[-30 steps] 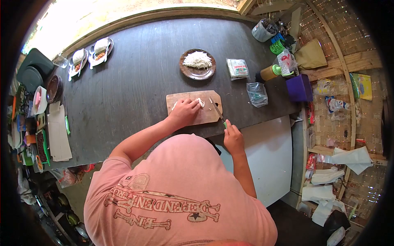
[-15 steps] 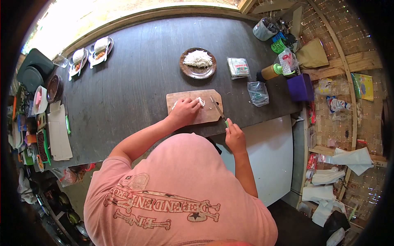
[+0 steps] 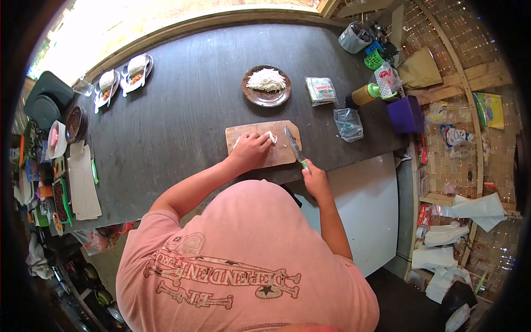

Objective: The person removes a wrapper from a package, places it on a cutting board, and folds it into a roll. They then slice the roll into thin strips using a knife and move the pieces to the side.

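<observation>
While the left hand (image 3: 251, 149) bunches its fingers closed on white food (image 3: 272, 136), the right hand (image 3: 315, 180) grips one knife (image 3: 293, 145) by its green handle. Both the food and the blade's tip lie over one wooden cutting board (image 3: 282, 157), the blade to the right; whether it touches the wood, I cannot tell. Beyond, one brown plate (image 3: 265, 103) bears one heap of white shreds (image 3: 266, 80), and two rice mounds (image 3: 136, 65) stand farther left. Since half a second ago, the blade shows more of its flat side; the left hand stays put.
</observation>
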Tool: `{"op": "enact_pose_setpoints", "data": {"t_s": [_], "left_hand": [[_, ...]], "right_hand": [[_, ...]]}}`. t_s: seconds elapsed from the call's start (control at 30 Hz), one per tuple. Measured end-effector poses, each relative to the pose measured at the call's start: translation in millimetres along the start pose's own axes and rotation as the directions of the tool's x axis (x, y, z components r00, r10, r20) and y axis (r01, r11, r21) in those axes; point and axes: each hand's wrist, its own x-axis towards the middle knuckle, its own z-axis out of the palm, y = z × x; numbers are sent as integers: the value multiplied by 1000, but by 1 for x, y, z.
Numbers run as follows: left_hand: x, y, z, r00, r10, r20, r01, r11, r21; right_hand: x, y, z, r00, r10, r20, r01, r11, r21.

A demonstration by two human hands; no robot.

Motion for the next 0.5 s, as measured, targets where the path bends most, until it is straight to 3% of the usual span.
{"op": "enact_pose_setpoints", "data": {"t_s": [0.03, 0.07, 0.1, 0.23, 0.3, 0.33, 0.4, 0.5], "left_hand": [[0, 1, 2, 1000, -5, 1, 5, 1000, -6], [1, 1, 3, 1000, -18, 0, 18, 1000, -12], [3, 0, 3, 1000, -27, -11, 27, 1000, -7], [0, 0, 6, 1000, -10, -22, 10, 1000, 1], [0, -1, 5, 1000, -1, -29, 1, 1000, 1], [-1, -1, 5, 1000, 1, -28, -1, 1000, 5], [1, 0, 5, 1000, 9, -28, -9, 1000, 9], [1, 2, 4, 1000, -15, -6, 15, 1000, -9]], "right_hand": [[0, 4, -2, 1000, -6, -10, 6, 1000, -3], [0, -15, -15, 933, 304, 191, -348, 898, 270], [0, -29, -25, 741, 493, 456, -668, 612, 423], [-13, -39, -39, 767, 457, 450, -626, 685, 373], [-17, -39, -41, 865, 394, 311, -446, 887, 118], [-18, -41, -40, 865, 393, 311, -447, 887, 120], [-19, -52, -43, 960, 236, 152, -238, 971, -5], [-11, -66, -47, 936, 299, 184, -310, 950, 30]]}}
